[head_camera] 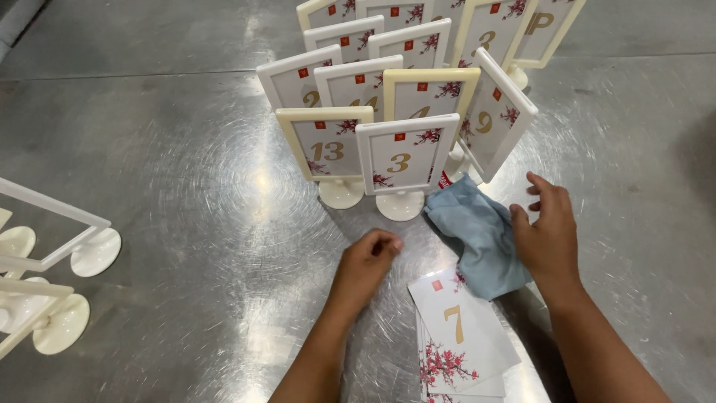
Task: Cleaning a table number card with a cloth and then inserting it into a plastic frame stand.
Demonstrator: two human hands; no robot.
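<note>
Stack of numbered cards (462, 339) lies nearest, between both forearms. Right hand (548, 235) rests partly open on blue cloth (481, 239), gripping nothing firmly. Left hand (365, 265) is loosely curled, empty, on steel table (164, 186). Filled card stands (403, 160) stand just beyond. Wiping stage appears current; a firm cloth grip is required.

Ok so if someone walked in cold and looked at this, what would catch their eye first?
Probably the cluster of framed table-number stands, white and cream, crowded at the top middle of the scratched metal table. Below them, the right hand rests on a crumpled blue cloth, while the left hand lies loosely curled on the table beside it. A stack of blossom-printed number cards lies nearest the person.
</note>
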